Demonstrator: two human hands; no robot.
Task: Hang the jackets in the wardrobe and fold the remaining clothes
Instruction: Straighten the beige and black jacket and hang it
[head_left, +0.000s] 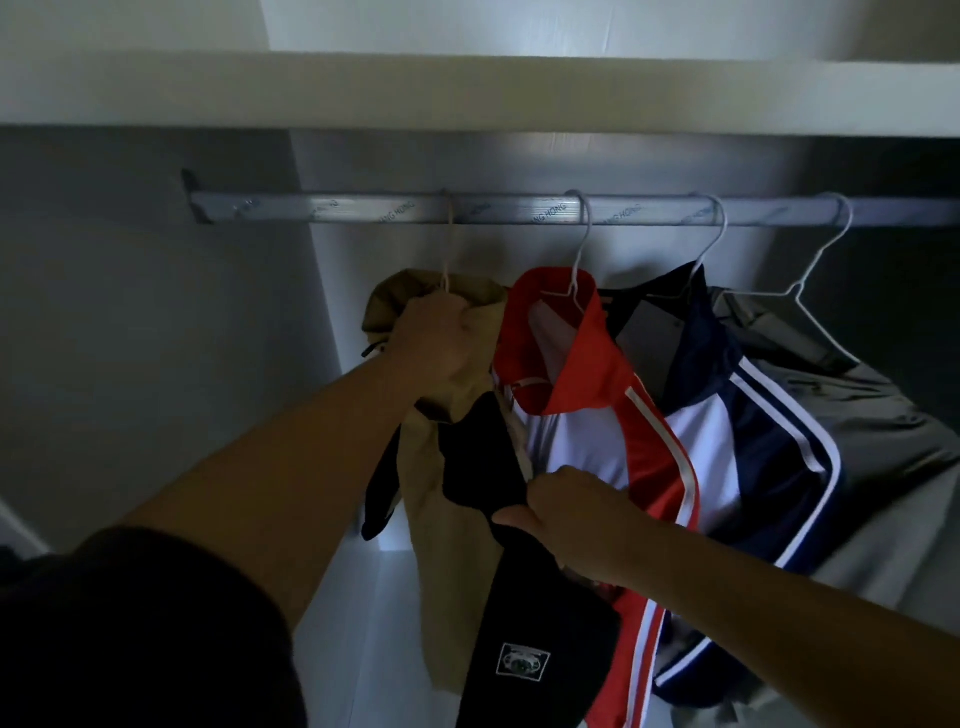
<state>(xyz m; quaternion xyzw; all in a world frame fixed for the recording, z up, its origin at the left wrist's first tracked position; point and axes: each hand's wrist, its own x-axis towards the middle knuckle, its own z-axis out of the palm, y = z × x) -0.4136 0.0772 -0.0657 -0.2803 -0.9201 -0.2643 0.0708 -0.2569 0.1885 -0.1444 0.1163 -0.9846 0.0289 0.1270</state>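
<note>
Grey wardrobe (156, 322) walls close dimly around two bare forearms stretched inward. Nearest, at the left, a dark sleeve (130, 623) covers the upper arm. The right hand (563, 514), low and near, pinches the black front panel of the tan-and-black jacket (441, 545) between thumb and curled fingers. The left hand (436, 332), raised and farther in, is clenched around that jacket's bunched collar just beneath its hanger hook. Four jackets hang in a row, each touching the next: the tan-and-black jacket at left, then a red-and-white jacket (582, 364), a navy-and-white jacket (696, 374) and a grey jacket (883, 415) at right. Four wire hangers (797, 291), one per jacket, hook over a single metal rail (337, 208). Above and beyond it runs one white shelf (467, 88).
</note>
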